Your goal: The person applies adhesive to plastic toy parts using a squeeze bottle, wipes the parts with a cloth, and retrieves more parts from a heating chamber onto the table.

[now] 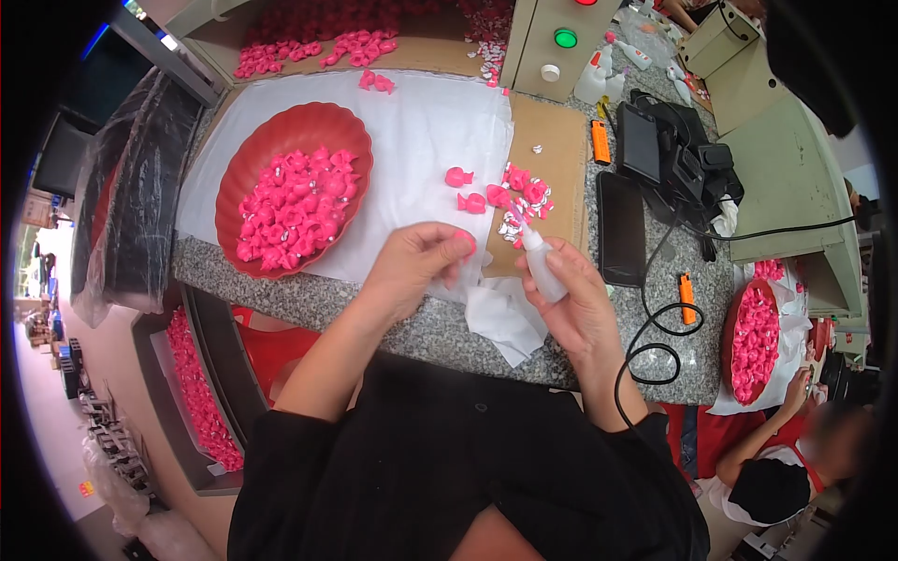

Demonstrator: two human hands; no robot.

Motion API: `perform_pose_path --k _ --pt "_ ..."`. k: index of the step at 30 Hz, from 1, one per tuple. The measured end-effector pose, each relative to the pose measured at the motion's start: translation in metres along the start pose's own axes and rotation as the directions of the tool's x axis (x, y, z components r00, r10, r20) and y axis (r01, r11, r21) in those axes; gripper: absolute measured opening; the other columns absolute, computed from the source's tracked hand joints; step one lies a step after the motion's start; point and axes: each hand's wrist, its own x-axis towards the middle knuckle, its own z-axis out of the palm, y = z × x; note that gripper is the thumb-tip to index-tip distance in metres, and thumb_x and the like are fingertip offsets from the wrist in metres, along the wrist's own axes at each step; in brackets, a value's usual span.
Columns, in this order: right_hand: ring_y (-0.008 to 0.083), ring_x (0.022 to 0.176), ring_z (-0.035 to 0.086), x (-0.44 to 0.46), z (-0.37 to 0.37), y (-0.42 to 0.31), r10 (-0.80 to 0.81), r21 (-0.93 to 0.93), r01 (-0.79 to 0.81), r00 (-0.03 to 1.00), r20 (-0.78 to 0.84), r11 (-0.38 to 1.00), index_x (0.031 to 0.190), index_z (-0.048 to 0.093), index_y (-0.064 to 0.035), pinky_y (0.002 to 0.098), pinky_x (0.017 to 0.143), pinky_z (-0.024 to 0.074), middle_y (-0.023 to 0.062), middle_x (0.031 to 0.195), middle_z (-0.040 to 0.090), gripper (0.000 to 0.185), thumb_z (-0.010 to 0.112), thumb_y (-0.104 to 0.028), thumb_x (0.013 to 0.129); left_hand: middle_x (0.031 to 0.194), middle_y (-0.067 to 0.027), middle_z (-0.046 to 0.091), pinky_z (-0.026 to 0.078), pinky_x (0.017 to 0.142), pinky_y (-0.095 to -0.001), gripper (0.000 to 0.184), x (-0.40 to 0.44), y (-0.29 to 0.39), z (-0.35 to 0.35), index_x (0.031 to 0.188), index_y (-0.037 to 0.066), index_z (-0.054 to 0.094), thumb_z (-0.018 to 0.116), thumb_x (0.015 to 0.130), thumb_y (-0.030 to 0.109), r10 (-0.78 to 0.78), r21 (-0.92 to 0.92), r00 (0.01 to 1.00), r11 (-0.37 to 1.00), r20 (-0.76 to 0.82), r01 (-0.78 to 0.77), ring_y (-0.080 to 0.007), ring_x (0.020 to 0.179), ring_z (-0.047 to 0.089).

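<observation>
Between the thumb and fingers of my left hand (412, 266) is a small pink plastic piece (467, 241), mostly covered by the fingertips. My right hand (580, 299) is wrapped round a white squeeze bottle (544, 271) with a narrow nozzle, tilted up and to the left. Just beyond the nozzle lies a pile of small pink and white pieces (533, 194) on cardboard. Two loose pink pieces (471, 203) rest on the white sheet (421, 140) nearby. To the left, a red scalloped bowl (234, 168) holds many pink pieces.
A crumpled white tissue (505, 318) lies at the granite table's front edge. On the right are a black phone (621, 229), orange lighters (687, 297) and a looping black cable (645, 351). Another person (776, 467) sits at far right by a second red bowl (732, 341).
</observation>
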Motion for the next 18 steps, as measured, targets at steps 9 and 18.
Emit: perform_pose_path --k 9,18 --pt "0.0123 0.071 0.052 0.009 0.012 0.021 -0.001 0.367 0.036 0.995 -0.096 0.930 0.094 0.053 -0.0031 0.0238 0.063 0.0432 0.0087 0.086 0.057 0.015 0.055 -0.011 0.081 0.086 -0.0042 0.055 0.045 0.058 -0.0210 0.023 -0.015 -0.019 0.032 0.096 -0.003 0.056 0.061 0.073 -0.002 0.144 -0.378 0.988 0.919 0.056 -0.113 -0.0113 0.073 0.056" --pt "0.0136 0.068 0.052 -0.001 0.005 0.019 -0.412 -0.111 0.398 0.889 -0.198 0.911 0.097 0.046 -0.0010 0.0238 0.059 0.0418 0.0083 0.083 0.056 0.018 0.052 -0.011 0.083 0.092 -0.0049 0.051 0.049 0.064 -0.0217 0.024 -0.013 -0.030 0.019 0.095 -0.001 0.056 0.060 0.071 -0.007 0.259 -0.262 0.964 0.928 -0.059 -0.265 -0.0112 0.077 0.056"
